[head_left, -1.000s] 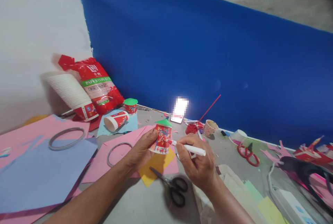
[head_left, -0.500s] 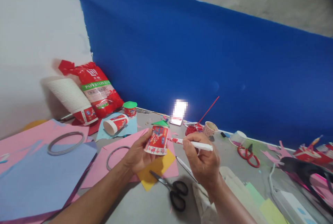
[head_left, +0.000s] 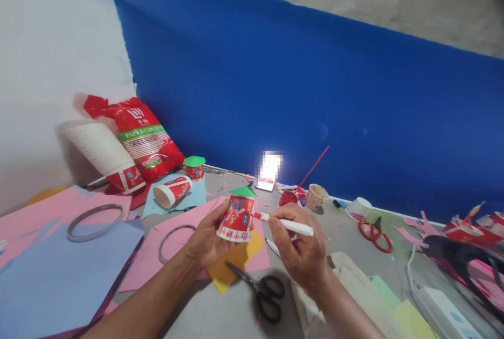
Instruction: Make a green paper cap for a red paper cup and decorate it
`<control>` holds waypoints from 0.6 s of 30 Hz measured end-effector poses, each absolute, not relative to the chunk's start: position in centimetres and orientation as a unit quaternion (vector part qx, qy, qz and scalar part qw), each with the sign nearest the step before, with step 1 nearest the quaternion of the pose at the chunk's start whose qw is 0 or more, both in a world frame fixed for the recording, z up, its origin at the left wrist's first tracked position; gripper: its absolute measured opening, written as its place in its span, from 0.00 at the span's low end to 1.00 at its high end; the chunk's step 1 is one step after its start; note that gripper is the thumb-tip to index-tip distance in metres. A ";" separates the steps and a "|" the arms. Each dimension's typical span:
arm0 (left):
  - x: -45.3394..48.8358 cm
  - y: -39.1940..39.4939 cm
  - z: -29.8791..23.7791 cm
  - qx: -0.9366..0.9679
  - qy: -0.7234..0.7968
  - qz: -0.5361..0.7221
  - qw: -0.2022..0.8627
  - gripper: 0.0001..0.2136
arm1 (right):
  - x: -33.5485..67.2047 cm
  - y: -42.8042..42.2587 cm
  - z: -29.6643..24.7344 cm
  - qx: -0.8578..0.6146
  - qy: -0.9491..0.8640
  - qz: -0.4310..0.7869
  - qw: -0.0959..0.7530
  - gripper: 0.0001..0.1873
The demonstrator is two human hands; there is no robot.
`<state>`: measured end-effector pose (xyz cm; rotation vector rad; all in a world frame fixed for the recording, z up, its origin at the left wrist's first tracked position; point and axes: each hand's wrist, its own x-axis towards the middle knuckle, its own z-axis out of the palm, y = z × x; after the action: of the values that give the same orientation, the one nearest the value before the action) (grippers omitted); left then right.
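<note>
My left hand [head_left: 208,239] grips a red printed paper cup [head_left: 238,217] turned upside down, its rim toward me. On the cup's top sits a green paper cone [head_left: 243,191], and red marks run around the white band at the rim. Between the fingers of my right hand [head_left: 299,247] is a white marker pen [head_left: 293,225] with a red tip. That tip is at the cup's right side; whether it touches cannot be made out. Beneath the hands lie black-handled scissors [head_left: 258,286] and a yellow paper sheet [head_left: 220,275].
At the left are a stack of paper cups [head_left: 104,152], a red cup bag [head_left: 151,142], blue paper [head_left: 59,281] and a tape ring [head_left: 95,222]. Red-handled scissors [head_left: 376,236], a paint cup [head_left: 288,198] and a power strip [head_left: 444,307] lie to the right.
My right hand has moved left, bringing the marker tip closer to the cup. The cup stays in my left hand, and the view has shifted slightly.
</note>
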<state>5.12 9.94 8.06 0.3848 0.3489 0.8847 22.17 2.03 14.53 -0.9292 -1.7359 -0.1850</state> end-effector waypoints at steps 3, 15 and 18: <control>5.2 10.0 8.0 0.186 0.166 0.420 0.872 0.13 | 22.2 2.0 14.5 -0.386 -0.741 -0.078 0.544 0.07; 5.2 9.8 8.4 0.191 0.191 0.424 0.864 0.14 | 22.3 1.9 14.7 -0.388 -0.740 -0.088 0.543 0.08; 5.2 9.8 8.2 0.198 0.189 0.424 0.863 0.14 | 22.3 1.9 14.8 -0.396 -0.737 -0.095 0.539 0.08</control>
<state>5.16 9.84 8.21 0.4140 0.3955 0.8892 22.33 1.86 14.79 -0.9409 -1.7528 -0.2249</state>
